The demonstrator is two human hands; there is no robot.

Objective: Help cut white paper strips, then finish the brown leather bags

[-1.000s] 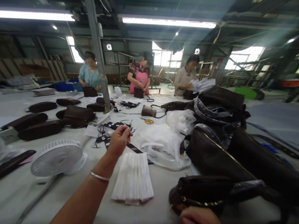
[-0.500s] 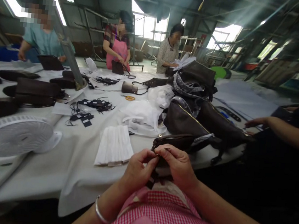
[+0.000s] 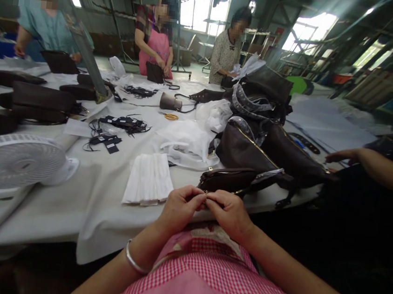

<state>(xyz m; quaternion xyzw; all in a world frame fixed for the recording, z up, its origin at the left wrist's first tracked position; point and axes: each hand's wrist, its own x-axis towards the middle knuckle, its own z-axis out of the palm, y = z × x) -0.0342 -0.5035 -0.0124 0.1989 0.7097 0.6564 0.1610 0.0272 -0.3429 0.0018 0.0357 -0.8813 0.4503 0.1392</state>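
Note:
In front of my apron, my left hand (image 3: 182, 209) and my right hand (image 3: 230, 214) meet, thumbs and fingertips pinched together. Between them they grip the strap of a small dark brown handbag (image 3: 226, 180); most of the strap is hidden by my fingers. A small gold fitting (image 3: 206, 192) shows just above the fingertips. The bag lies just beyond my hands near the table edge, its zip side up. To the left of my hands lies a stack of folded white strips (image 3: 150, 179).
Larger dark bags (image 3: 247, 147) are heaped behind the small one. White plastic bags (image 3: 183, 141), black tags (image 3: 124, 125), yellow-handled scissors (image 3: 170, 116) and a white fan (image 3: 19, 163) are on the table (image 3: 107, 194). A co-worker's arm (image 3: 387, 169) reaches in at right; several people stand opposite.
My hands have drawn closer together and the fingers now cover more of the strap. The view has tilted downward a little, so the table sits higher in the picture.

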